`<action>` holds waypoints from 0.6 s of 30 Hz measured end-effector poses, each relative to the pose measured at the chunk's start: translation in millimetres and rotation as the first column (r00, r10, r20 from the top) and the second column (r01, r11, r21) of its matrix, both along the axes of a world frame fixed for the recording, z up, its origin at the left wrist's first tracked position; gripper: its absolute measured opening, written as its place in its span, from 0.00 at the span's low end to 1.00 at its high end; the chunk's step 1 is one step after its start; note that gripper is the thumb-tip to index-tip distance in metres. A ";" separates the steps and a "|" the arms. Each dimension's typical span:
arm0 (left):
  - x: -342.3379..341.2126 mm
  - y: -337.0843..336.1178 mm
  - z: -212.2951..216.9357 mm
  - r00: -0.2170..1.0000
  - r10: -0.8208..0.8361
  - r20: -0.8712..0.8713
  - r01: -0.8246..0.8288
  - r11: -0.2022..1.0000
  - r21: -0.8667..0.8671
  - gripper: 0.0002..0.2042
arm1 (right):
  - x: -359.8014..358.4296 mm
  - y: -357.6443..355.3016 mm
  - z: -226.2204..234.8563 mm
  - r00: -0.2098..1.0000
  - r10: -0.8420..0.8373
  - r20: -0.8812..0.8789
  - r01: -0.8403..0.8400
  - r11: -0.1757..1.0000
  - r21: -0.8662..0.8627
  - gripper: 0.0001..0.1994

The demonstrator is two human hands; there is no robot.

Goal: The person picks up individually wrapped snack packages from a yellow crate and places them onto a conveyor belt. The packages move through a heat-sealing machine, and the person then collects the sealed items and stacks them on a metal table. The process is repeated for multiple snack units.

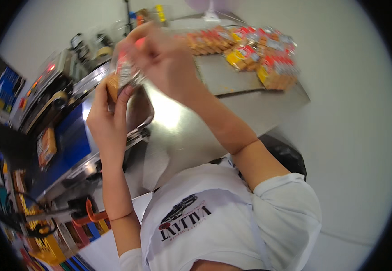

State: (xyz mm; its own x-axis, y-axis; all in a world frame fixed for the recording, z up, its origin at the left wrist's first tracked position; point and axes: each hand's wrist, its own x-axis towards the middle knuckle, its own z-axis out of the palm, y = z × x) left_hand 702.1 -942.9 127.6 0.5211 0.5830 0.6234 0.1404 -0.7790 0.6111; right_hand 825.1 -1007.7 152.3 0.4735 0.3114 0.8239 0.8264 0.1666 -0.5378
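My left hand point(107, 110) is raised on the left, its thumb and fingers closed round a clear plastic packet point(126, 74). The packet has an orange-brown baked piece inside, red print, and a crinkled, shiny upper part. Just right of its top, my right hand point(164, 63) is blurred by motion. Its fingers are curled in at the packet's upper edge; what lies between them is hidden.
Similar packets point(277, 72) lie in rows on a tray point(227, 79) at the back of the steel table point(178, 135). On the left stands a machine with a blue belt point(72, 135), one packet point(46, 147) on it. A black bag point(281, 153) is right of my body.
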 end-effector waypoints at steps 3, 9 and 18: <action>-16.4 30.1 -1.9 0.945 -0.206 0.254 0.305 0.837 -0.454 0.12 | 16.2 7.3 -1.7 0.963 0.119 -0.241 -0.149 0.983 -0.111 0.18; -39.1 80.2 6.7 0.959 -0.236 0.153 0.281 0.851 -0.443 0.13 | 23.8 23.4 0.6 0.861 0.407 -0.306 -0.497 0.801 -0.334 0.15; -51.9 86.0 18.4 0.934 -0.244 0.261 0.321 0.894 -0.312 0.11 | 23.1 24.9 4.5 0.892 0.421 -0.161 -0.451 0.828 -0.332 0.10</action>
State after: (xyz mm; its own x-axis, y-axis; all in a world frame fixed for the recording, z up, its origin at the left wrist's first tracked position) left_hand 650.3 -857.0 146.1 0.5759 0.6279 0.5236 -0.2151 -0.5015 0.8380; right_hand 848.2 -982.8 156.9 0.2766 0.7617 0.5860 0.6661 0.2876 -0.6882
